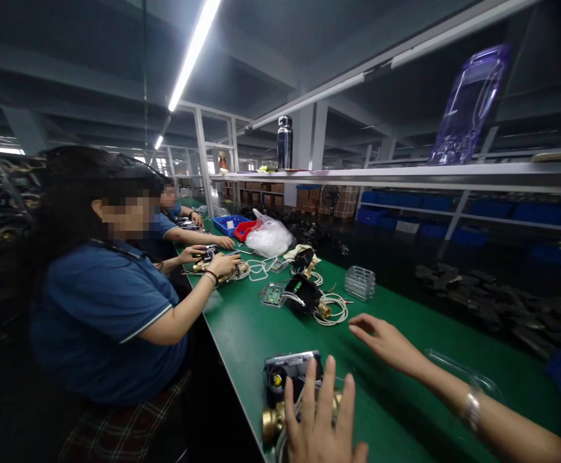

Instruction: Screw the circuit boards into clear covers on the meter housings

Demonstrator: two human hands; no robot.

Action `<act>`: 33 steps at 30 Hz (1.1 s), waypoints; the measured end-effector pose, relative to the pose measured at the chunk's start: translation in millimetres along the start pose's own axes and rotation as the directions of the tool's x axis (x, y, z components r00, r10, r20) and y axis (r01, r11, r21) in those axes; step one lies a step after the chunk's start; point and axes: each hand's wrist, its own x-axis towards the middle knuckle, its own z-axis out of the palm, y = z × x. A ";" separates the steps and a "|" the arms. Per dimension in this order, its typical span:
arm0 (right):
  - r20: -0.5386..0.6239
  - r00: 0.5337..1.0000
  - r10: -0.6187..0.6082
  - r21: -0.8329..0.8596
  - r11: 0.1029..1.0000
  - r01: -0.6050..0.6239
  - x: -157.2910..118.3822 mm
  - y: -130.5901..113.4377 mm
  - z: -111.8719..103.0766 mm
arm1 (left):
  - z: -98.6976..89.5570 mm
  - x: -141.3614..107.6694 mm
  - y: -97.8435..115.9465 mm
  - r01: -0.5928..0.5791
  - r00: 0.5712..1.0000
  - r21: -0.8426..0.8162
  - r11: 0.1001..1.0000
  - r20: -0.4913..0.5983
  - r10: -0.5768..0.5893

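Note:
My left hand (320, 415) is at the bottom of the head view, fingers spread, over a brass valve body (271, 423) with white cable. A dark box with a raised clear lid (293, 366) sits just behind the brass part; my fingers partly hide both. Whether the hand touches them I cannot tell. My right hand (381, 341), a metal band at its wrist, hovers over the green bench with thumb and fingers apart and nothing between them. Closest to it are a coiled white cable (337, 310) and a black housing (302, 294) with a brass fitting (324, 311).
On the green bench (242, 328) stand stacked clear covers (359, 283), a plastic bag (269, 236), a red bin (246, 230) and a blue bin (227, 223). A co-worker (111, 302) handles similar parts at left. A shelf (338, 177) with bottles crosses above.

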 end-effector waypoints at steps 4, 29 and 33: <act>0.005 0.982 0.186 0.163 0.969 -0.185 82.9 -13.1 40.7 | 3.7 17.6 -23.6 0.014 0.990 0.095 0.995 0.138 -0.027; 0.200 0.865 0.460 0.264 0.825 -0.500 19.7 13.0 -14.6 | -10.2 84.5 -175.6 -0.028 0.895 0.317 0.948 0.431 -0.118; 0.293 0.884 0.365 0.268 0.856 -0.443 -45.4 26.3 -41.0 | -28.5 50.8 -145.0 -0.156 0.917 0.136 0.978 0.389 0.092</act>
